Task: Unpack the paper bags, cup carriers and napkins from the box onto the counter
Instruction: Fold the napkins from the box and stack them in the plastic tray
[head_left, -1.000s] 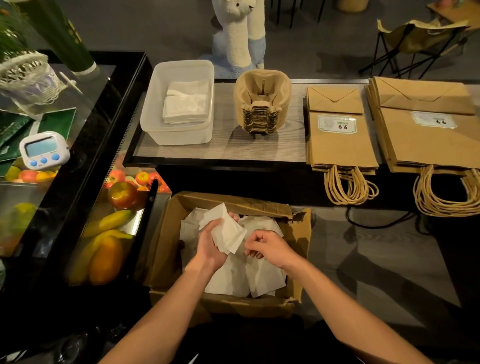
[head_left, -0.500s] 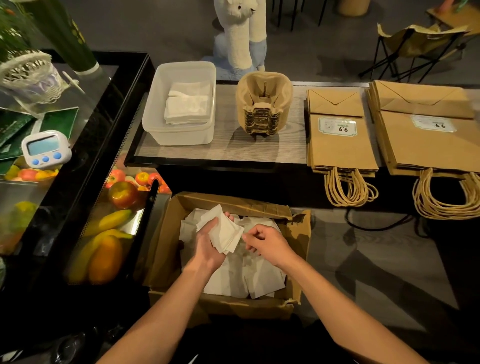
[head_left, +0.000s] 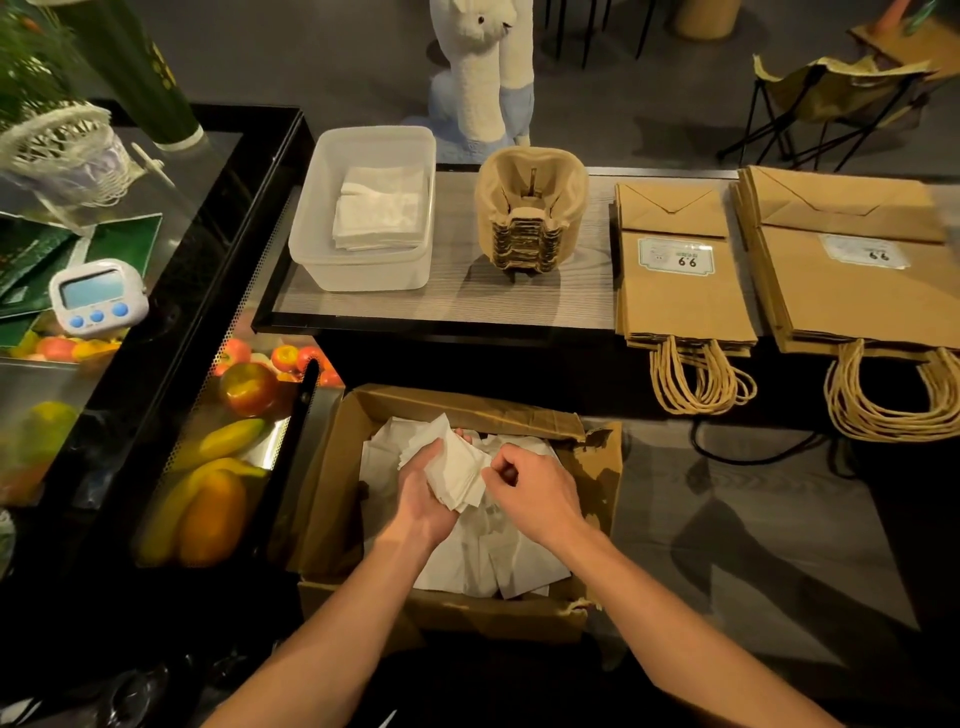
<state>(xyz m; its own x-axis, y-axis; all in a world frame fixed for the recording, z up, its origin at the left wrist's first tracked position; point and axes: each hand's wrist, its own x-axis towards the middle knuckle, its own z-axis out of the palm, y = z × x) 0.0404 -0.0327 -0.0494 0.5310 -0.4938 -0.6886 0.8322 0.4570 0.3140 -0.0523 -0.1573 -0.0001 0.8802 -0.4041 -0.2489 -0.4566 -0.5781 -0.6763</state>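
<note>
Watching the unpacking from beside the counter, quick question: how would you grab those napkins (head_left: 457, 475)? The left hand (head_left: 423, 499) has its fingers wrapped round a messy wad of them, just above the box (head_left: 332, 499) down on the floor. The right hand (head_left: 535, 493) is curled up right at the wad's edge. I can't tell if it's actually pinching a sheet or only touching.

Reply: They weigh next to nothing and they're floppy, so the problem isn't weight, it's shedding. Thin loose sheets slide off each other and fan out. I'd squeeze the whole wad across its middle, thumb on one face and fingers on the other, with the second hand cupped underneath. Grab a corner and you'll lift one sheet, or tear it.

OP: Makes sense. There are plenty of loose sheets (head_left: 483, 561) lying skewed in the bottom of the box, so I'd guess several more handfuls. Up on the counter (head_left: 457, 306) there's a clear plastic tub (head_left: 311, 249) with a neat folded stack inside, which is probably where these go. Beside the tub sit the cup carriers (head_left: 530, 218), nested, then two flat stacks of paper bags (head_left: 680, 291) with their handles hanging over the front edge.

Reply: So the bags and carriers look done. Those are stiff and easy anyway. The napkins are the fiddly bit.
</note>
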